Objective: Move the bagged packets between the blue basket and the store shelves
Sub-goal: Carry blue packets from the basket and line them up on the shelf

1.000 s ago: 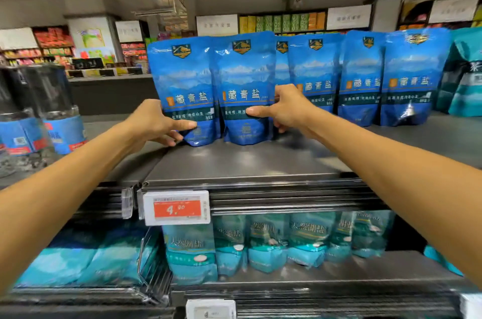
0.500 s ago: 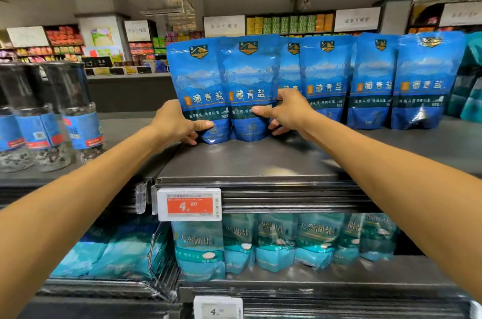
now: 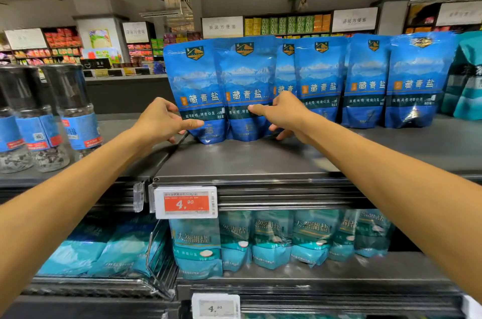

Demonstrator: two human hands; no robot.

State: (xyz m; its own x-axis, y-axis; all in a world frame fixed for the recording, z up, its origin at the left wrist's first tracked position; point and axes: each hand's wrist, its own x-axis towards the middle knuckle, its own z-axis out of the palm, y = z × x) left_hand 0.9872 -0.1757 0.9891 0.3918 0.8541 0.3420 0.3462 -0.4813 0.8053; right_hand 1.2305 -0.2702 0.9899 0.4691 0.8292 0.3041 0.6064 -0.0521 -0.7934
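A row of blue stand-up salt packets stands on the top store shelf (image 3: 260, 159). My left hand (image 3: 161, 120) pinches the left edge of the leftmost blue packet (image 3: 194, 78), with the thumb lying across its front. My right hand (image 3: 285, 115) grips the right edge of the second blue packet (image 3: 245, 78); its thumb is on the front and its fingers curl under and behind. Both packets are upright, side by side, with their bases on the shelf. More blue packets (image 3: 365, 84) stand to the right. No blue basket is in view.
Glass grinder jars (image 3: 70, 110) with black caps stand on the shelf at the left. Teal salt bags (image 3: 273, 240) fill the shelf below, behind an orange price tag (image 3: 186, 202). Darker teal bags (image 3: 467, 78) stand at the far right. Other store aisles are in the background.
Both hands have stayed on the same two packets, which remain upright on the shelf. My view has shifted a little, so the jars at the left show more fully.
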